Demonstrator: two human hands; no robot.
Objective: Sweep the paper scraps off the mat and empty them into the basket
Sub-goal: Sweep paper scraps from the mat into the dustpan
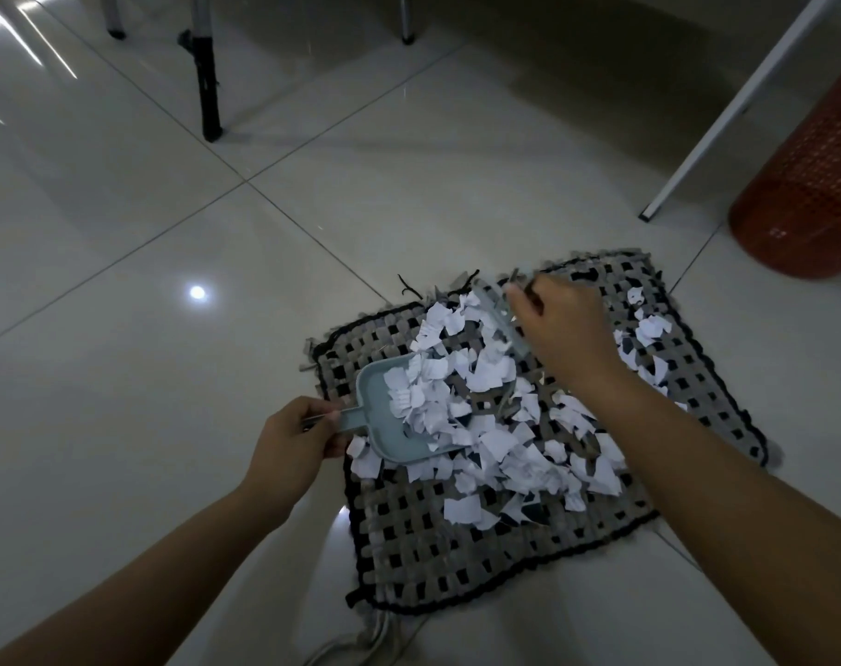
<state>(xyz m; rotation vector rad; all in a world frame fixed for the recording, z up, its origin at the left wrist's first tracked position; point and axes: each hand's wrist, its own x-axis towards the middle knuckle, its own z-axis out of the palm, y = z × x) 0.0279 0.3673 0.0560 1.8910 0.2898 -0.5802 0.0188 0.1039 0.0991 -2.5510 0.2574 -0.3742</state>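
A grey and black woven mat lies on the tiled floor. White paper scraps cover its middle and far right corner. My left hand grips the handle of a pale blue dustpan, which rests on the mat's left side with several scraps in it. My right hand holds a small pale blue brush over the far part of the mat, its bristles down among the scraps. An orange mesh basket stands at the far right, beyond the mat.
A black table leg stands at the far left on the glossy white tiles. A white slanted leg comes down just left of the basket. More furniture legs show along the top edge. Grey cords trail from the mat's near edge.
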